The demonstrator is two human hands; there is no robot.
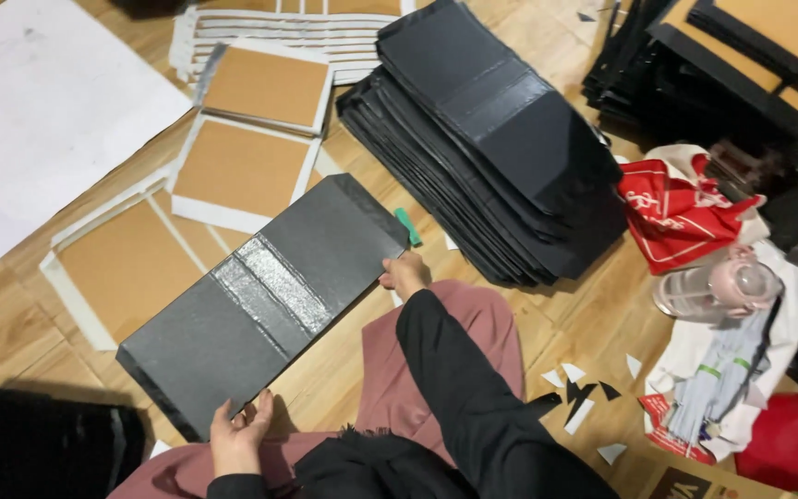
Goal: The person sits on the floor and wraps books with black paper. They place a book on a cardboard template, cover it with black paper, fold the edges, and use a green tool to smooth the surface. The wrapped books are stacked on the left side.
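Two bare hands hold one flat black cover board (pixel 265 300), a long dark panel with a glittery silver strip across its middle, lying tilted on the wooden floor (pixel 39 277) just in front of the person's pink-clad lap. Beyond the board's far edge lie tan-faced cardboard panels with white borders (pixel 242 166), and to its upper right a tall fanned stack of identical black cover boards (pixel 501 148) leans across the floor. Farther right of that stack sit a red-and-white printed bag (pixel 676 208) and a clear plastic bottle (pixel 718 286), while small white and black paper offcuts (pixel 584 393) are scattered to the right of the person's lap.

The left hand (pixel 237 434) pinches the near corner of the board, fingers curled closed over its edge. The right hand (pixel 405 274) grips the far right corner, fingers folded shut on it; a small green tool (pixel 407 226) lies just beyond that hand (whether it touches, I cannot tell).

I judge the board light and stiff in its two panels but likely to hinge at the silver strip, so opposite corners or long edges give the steadiest hold.
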